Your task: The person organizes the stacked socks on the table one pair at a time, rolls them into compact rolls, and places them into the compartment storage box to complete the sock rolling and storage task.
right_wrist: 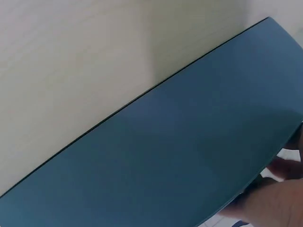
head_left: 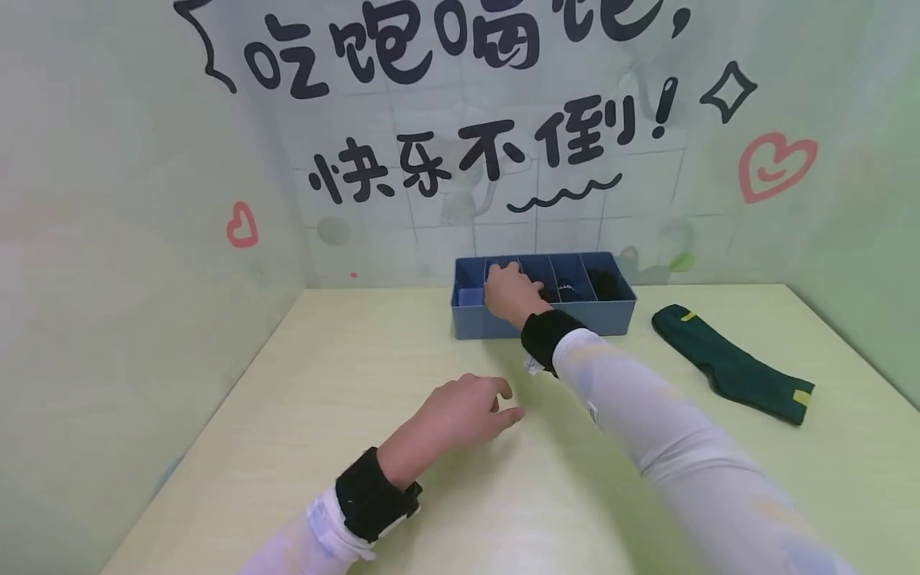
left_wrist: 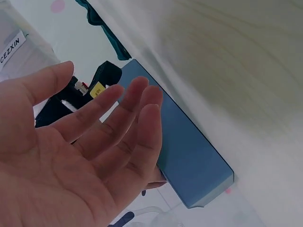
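Observation:
A blue box (head_left: 546, 321) with a row of compartments stands at the back of the table. My right hand (head_left: 513, 294) reaches over its front wall into the second compartment from the left. Its fingertips are hidden inside, so whether they pinch anything does not show. The right wrist view has its fingers (right_wrist: 272, 201) at the box's rim. My left hand (head_left: 460, 411) hovers above the table in front of the box, fingers loosely bent and palm bare. A dark green sock (head_left: 743, 367) with yellow patches lies flat to the right of the box.
Dark bundled items, one black (head_left: 605, 284) and one with white marks (head_left: 569, 292), sit in the right compartments. Behind the box rises a pale backdrop (head_left: 388, 247) with black writing and pink hearts. Pale side walls flank the wooden table (head_left: 323, 359).

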Tool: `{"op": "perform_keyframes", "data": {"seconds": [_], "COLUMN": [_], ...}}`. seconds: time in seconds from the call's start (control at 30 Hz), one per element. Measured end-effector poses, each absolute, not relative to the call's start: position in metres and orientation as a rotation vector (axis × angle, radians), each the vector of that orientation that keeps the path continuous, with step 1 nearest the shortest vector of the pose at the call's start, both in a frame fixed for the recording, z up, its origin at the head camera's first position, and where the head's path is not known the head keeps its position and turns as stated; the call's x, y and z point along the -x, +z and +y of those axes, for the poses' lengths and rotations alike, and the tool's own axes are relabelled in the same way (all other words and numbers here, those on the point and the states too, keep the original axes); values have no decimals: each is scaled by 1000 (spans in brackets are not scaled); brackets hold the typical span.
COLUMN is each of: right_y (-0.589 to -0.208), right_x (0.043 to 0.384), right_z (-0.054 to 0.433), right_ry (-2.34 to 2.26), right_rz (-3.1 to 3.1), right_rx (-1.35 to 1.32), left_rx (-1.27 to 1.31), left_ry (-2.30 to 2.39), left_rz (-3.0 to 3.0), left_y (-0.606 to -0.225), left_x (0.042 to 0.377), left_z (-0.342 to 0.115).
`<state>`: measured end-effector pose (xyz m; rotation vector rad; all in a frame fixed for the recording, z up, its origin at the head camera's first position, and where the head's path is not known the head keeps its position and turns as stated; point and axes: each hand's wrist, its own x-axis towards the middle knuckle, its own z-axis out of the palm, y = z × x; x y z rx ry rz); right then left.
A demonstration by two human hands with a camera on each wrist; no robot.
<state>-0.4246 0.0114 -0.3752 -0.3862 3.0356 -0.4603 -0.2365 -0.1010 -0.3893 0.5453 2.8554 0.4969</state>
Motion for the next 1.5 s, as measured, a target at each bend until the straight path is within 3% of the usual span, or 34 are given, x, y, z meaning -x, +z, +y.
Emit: {"op": "perform_keyframes", "data": {"seconds": [0.63, 1.0, 1.27, 1.5], "right_y": [-381, -400, -389, -360], "right_x": [422, 403, 353, 332], "right_z": [16, 41, 102, 203], "right_ry": [-191, -13, -42, -52], "right_rz": [2927, 3097, 3148, 3047], "right_rx": [570, 939, 954, 767], "left_rx": [-549, -555, -580, -530], "left_ry": [467, 478, 516, 528], "left_rz": [2785, 2764, 2812, 2877], "left_y": [-395, -400, -397, -371], "left_x": [236, 232, 237, 244], "left_z": [-101, -101, -107, -115]}}
